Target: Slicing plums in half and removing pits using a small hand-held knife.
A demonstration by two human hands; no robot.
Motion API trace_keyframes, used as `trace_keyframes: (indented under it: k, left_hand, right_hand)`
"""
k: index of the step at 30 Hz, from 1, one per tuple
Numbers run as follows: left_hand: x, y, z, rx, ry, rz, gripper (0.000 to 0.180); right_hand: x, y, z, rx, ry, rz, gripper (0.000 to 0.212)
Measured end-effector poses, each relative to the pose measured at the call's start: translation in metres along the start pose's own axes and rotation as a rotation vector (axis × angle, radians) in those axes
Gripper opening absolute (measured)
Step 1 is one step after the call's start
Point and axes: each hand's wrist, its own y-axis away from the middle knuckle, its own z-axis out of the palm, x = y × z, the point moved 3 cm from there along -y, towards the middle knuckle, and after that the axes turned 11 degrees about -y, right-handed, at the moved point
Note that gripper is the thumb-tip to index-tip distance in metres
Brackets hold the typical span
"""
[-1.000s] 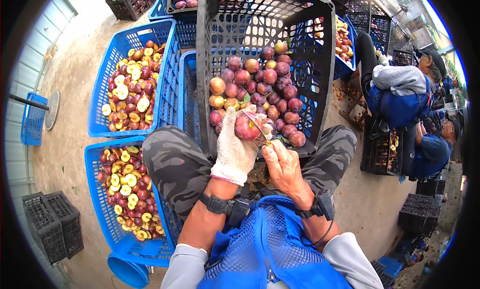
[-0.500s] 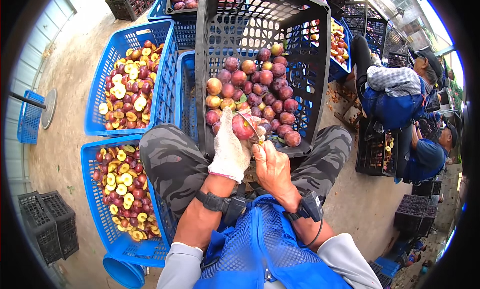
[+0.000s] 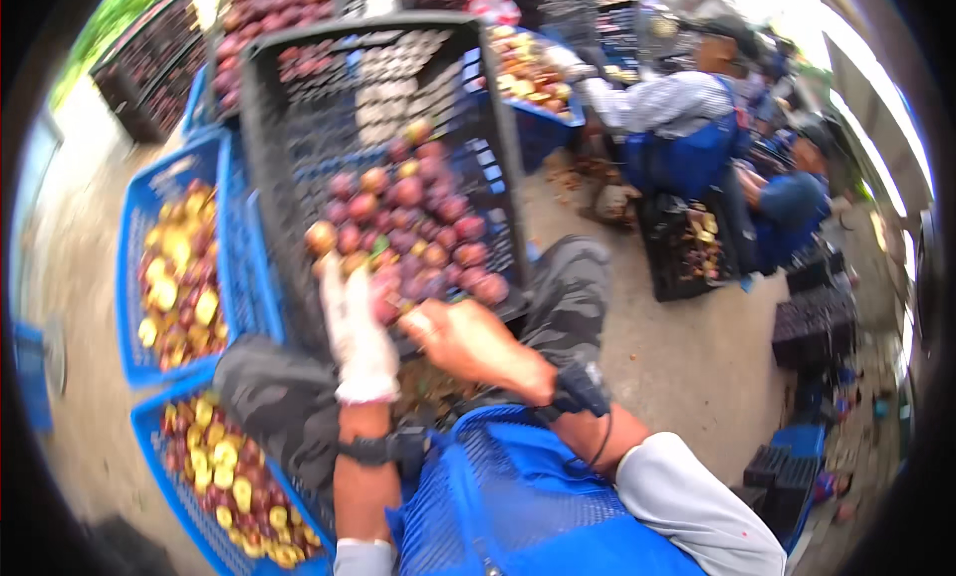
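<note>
A black crate leans tilted in front of my knees, with whole purple-red plums gathered at its near end. At that end my left hand, in a pale glove, is closed around a plum. My bare right hand is closed on a small knife and rests close beside that plum. Motion blur hides the blade's exact position and whether it touches the fruit.
On my left stand two blue baskets of cut plums with yellow flesh. Another blue basket of cut plums stands beyond the crate. To the right, people sit beside a black crate. Stacked black crates stand farther right.
The whole view has swung, so the crate and my hands appear farther left and more of the right side shows. Plum and knife stay in my hands; the picture is blurrier.
</note>
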Motion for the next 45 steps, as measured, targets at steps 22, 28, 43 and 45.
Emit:
trace_keyframes:
  k: [22,28,43,45]
  left_hand:
    - [0.03,0.023,0.009,-0.37,0.446,-0.164,0.032]
    - [0.047,0.031,0.005,-0.581,0.128,-0.171,0.043]
    - [0.063,0.031,0.021,-0.471,0.325,-0.135,0.029]
    - [0.07,0.033,0.027,-0.492,0.257,-0.084,0.031]
  right_hand:
    - [0.026,-0.015,-0.022,-0.175,-0.174,-0.173,0.046]
    - [0.032,-0.001,-0.039,-0.32,-0.427,0.014,0.055]
    - [0.011,0.014,0.022,0.338,-0.727,-0.082,0.046]
    - [-0.001,0.025,-0.009,0.252,-0.64,-0.12,0.047]
